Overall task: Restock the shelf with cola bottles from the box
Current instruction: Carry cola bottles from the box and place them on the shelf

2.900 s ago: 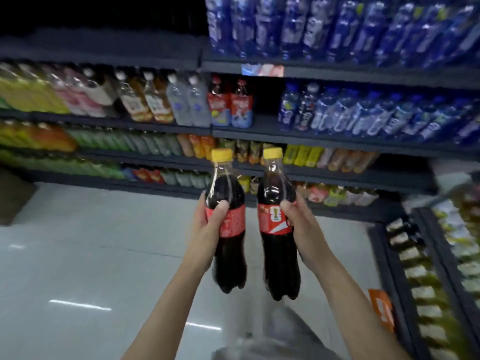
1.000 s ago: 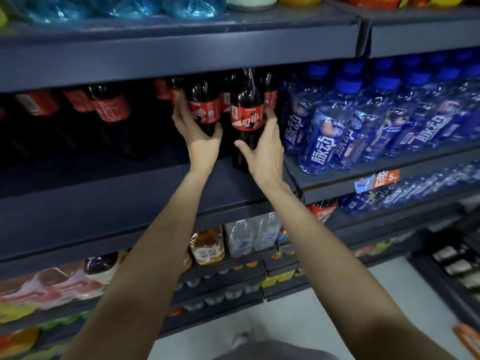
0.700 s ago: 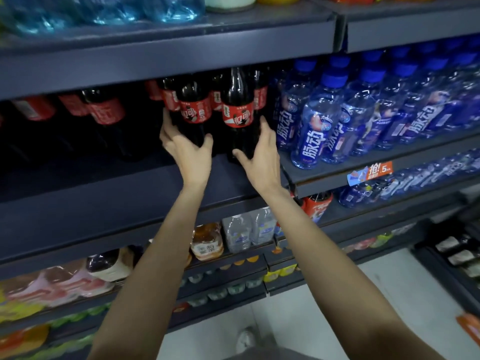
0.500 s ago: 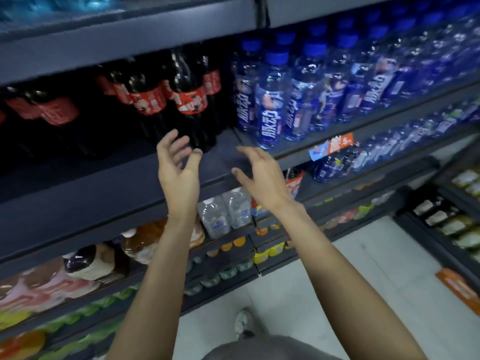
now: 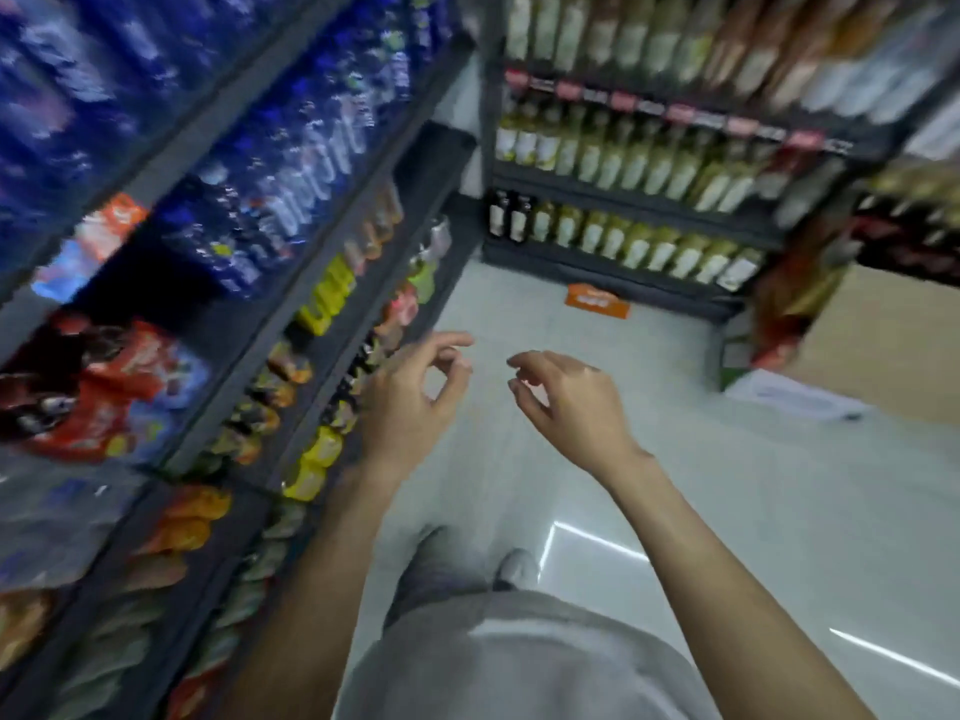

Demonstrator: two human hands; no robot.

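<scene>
Both hands hover empty over the aisle floor, below chest height. My left hand (image 5: 415, 402) has loosely curled fingers and holds nothing. My right hand (image 5: 571, 402) is likewise relaxed and empty, a short gap to its right. A cardboard box (image 5: 883, 345) stands on the floor at the far right, only partly in view. The view is blurred by motion. No cola bottle shows clearly; the cola shelf is out of frame.
A dark shelf unit (image 5: 332, 241) with blue bottles and small drinks runs along my left. Another shelf (image 5: 639, 200) of pale green bottles closes the aisle ahead. An orange sign (image 5: 597, 301) lies at its foot. White tiled floor (image 5: 753, 511) stretches to the right.
Both hands put the two cola bottles on the shelf, let go and dropped away. My view has swung down and right, from the cola shelf toward the floor and the box.
</scene>
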